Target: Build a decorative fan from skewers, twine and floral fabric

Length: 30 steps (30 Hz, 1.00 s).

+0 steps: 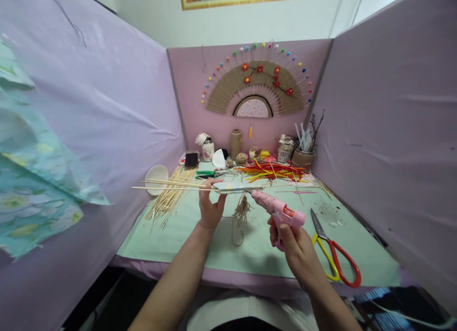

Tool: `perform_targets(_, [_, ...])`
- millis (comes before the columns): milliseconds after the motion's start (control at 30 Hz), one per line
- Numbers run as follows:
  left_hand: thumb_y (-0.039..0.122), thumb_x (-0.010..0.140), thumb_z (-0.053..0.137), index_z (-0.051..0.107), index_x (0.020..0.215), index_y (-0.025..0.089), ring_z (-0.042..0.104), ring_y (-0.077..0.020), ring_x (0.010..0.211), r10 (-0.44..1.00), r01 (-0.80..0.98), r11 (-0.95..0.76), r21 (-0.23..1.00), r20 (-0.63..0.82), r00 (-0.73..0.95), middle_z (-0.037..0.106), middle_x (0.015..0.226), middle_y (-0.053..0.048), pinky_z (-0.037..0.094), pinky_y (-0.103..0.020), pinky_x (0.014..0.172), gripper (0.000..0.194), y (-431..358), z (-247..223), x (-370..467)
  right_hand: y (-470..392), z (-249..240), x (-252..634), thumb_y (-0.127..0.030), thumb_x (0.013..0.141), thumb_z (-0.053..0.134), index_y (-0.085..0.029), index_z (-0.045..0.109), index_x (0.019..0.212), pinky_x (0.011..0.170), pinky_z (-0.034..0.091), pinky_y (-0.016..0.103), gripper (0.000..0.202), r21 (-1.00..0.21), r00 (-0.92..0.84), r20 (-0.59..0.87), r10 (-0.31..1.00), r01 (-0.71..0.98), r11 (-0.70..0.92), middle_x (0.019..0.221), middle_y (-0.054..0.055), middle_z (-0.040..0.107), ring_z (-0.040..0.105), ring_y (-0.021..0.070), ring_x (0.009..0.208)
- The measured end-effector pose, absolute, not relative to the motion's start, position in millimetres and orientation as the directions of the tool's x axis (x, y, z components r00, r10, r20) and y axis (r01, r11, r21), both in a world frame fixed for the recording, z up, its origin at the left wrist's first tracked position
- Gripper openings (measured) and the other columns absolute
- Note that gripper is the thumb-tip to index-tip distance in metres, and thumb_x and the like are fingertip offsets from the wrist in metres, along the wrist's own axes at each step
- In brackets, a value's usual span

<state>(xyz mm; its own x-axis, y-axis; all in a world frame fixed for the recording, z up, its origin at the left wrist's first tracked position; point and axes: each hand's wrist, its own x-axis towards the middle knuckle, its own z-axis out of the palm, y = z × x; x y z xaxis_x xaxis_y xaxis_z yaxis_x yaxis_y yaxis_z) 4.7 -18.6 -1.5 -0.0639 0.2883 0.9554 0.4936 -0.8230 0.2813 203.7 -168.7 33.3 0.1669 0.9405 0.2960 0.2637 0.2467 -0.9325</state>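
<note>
My left hand (211,208) is closed on a flat, pale-blue patterned piece (233,187), seen almost edge-on above the table. Thin wooden sticks (171,185) run out from it to the left, past my fingers. In my right hand (294,248) is a pink hot glue gun (273,208), its nozzle at or very near the right part of the piece's lower edge. Whether glue is coming out is too small to tell. Below the piece is a bundle of frayed brown twine (242,209), with a loose loop of it on the table.
Scissors (333,255) with red and yellow handles lie at the right. A pile of wooden sticks (169,202) and a white bowl (157,179) are at left. Red and yellow stems (274,169), jars and a twine spool (236,143) line the back, below a decorated fan (257,91).
</note>
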Motion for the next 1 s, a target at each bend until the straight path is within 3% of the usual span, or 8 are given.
perform_targets(167, [0.033,0.089,0.064,0.030,0.141,0.031,0.066,-0.0226,0.101,0.202,0.463,-0.862,0.205,0.978,-0.056,0.064,0.109,-0.010,0.048,-0.047,0.097,0.062,-17.2,0.0,5.1,-167.7,31.5,205.8,-0.069,0.087,0.040,-0.014,0.059,0.096,0.049,0.040,0.027,0.059,-0.931,0.173,0.301,0.938,0.266,0.250,0.060,0.001,0.054,0.050,0.0150,0.053])
perform_targets(300, [0.025,0.089,0.063,0.023,0.144,0.037,0.065,-0.0218,0.101,0.162,0.443,-0.881,0.164,0.986,-0.044,0.063,0.110,-0.008,0.048,-0.047,0.097,0.069,-16.8,1.8,5.6,-168.1,31.6,206.8,-0.070,0.087,0.040,-0.017,0.057,0.086,0.051,0.042,0.028,0.056,-0.932,0.185,0.287,0.940,0.279,0.230,0.062,0.002,0.055,0.051,0.0155,0.056])
perform_targets(433, [0.023,0.089,0.062,0.021,0.145,0.038,0.065,-0.0217,0.102,0.155,0.440,-0.884,0.156,0.987,-0.039,0.063,0.111,-0.008,0.049,-0.047,0.096,0.070,-17.4,2.2,5.7,-169.1,35.8,207.7,-0.070,0.088,0.037,-0.020,0.051,0.071,0.051,0.040,0.027,0.055,-0.914,0.161,0.299,0.940,0.331,0.234,0.059,0.002,0.052,0.048,0.0145,0.054])
perform_targets(733, [0.018,0.089,0.060,0.023,0.144,0.036,0.064,-0.0214,0.103,0.153,0.452,-0.879,0.153,0.987,-0.036,0.062,0.111,-0.008,0.048,-0.050,0.099,0.068,-17.7,1.7,5.8,-169.8,36.5,209.5,-0.070,0.087,0.035,-0.020,0.050,0.065,0.050,0.038,0.028,0.056,-0.899,0.151,0.292,0.944,0.380,0.217,0.057,0.003,0.052,0.047,0.0146,0.053])
perform_targets(1000, [0.018,0.089,0.061,0.022,0.144,0.036,0.064,-0.0209,0.103,0.128,0.442,-0.888,0.125,0.991,-0.023,0.062,0.111,-0.008,0.048,-0.049,0.098,0.070,-16.0,1.0,4.8,-171.3,38.2,206.3,-0.069,0.087,0.039,-0.020,0.053,0.073,0.047,0.040,0.027,0.053,-0.904,0.146,0.327,0.934,0.336,0.263,0.058,0.002,0.053,0.048,0.0146,0.052])
